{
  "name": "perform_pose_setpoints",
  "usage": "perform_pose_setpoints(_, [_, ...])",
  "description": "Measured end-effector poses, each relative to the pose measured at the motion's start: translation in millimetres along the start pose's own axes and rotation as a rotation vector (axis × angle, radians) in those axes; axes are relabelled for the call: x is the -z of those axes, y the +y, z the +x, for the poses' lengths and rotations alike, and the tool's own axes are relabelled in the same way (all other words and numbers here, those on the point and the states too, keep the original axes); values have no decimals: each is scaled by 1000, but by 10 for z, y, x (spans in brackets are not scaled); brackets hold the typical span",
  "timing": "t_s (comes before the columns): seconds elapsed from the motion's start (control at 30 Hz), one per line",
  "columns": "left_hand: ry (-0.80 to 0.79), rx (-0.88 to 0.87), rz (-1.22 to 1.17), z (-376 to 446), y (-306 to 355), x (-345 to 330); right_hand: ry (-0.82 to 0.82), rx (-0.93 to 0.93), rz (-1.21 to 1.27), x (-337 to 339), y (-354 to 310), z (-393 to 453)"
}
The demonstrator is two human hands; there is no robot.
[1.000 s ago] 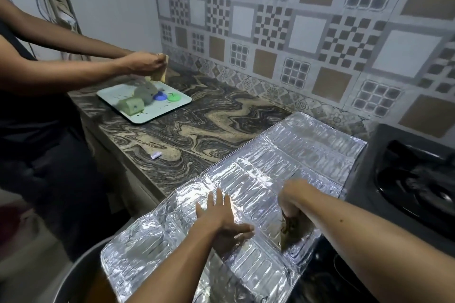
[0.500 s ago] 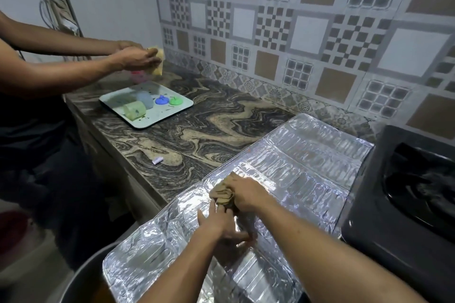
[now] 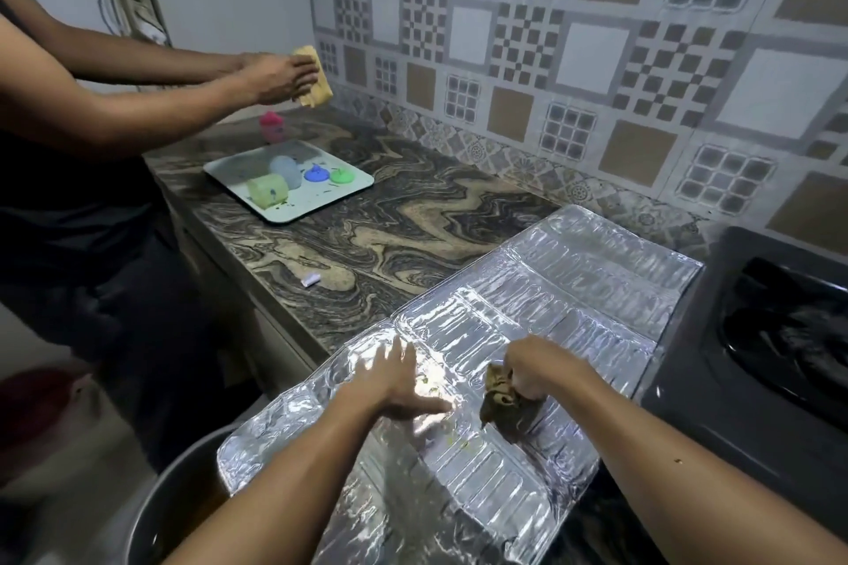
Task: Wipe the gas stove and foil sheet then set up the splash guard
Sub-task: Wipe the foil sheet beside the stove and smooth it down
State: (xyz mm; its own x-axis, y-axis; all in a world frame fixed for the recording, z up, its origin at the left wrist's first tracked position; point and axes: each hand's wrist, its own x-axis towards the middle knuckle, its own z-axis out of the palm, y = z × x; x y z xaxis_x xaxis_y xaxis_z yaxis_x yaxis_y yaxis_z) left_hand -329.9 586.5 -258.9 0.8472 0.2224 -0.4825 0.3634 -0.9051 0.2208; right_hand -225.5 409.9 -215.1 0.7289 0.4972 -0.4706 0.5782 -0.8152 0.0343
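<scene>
Your left hand [image 3: 398, 385] lies flat with fingers spread on the foil sheet [image 3: 541, 303], palm down and gripping nothing, pressing the near-middle of the sheet against the marbled countertop [image 3: 413, 225]. Your right hand [image 3: 534, 374] is closed into a fist around a crumpled brownish cloth [image 3: 500, 399], whose loose end touches the foil just to the right of your left hand. A few small greenish specks sit on the foil between your two hands. The foil sheet is spread open and embossed with ribbed panels; its far corner reaches toward the patterned tile wall [image 3: 596, 50], its right edge runs just beside the dark gas stove [image 3: 743, 362], and its near-left corner overhangs the counter edge above a round metal basin [image 3: 174, 500]. Well apart on the far left of the counter sits a pale tray [image 3: 330, 202] holding a yellow-green cup [image 3: 267, 191] lying on its side, a pale blue cup [image 3: 285, 171], a blue lid [image 3: 316, 173] and a green lid [image 3: 342, 175], with a pink cup [image 3: 271, 126] just behind the tray. A second person [image 3: 92, 179] stands there, both hands around a tan cloth [image 3: 314, 78] near the wall. A small white scrap [image 3: 310, 278] lies near the counter's front edge
</scene>
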Motion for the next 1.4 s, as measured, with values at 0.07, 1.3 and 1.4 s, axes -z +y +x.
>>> perform_pose_setpoints(0.07, [19, 38, 75, -54, -208, -11, -17, 4, 2, 23, -9, 1])
perform_pose_setpoints(1.3, [-125, 24, 99, 52, -441, -51, 102, 334, 443, 286, -1021, 249])
perform_pose_setpoints(1.4, [-103, -7, 80, 107, -483, -96, 122, 340, 498, -80, -993, 97])
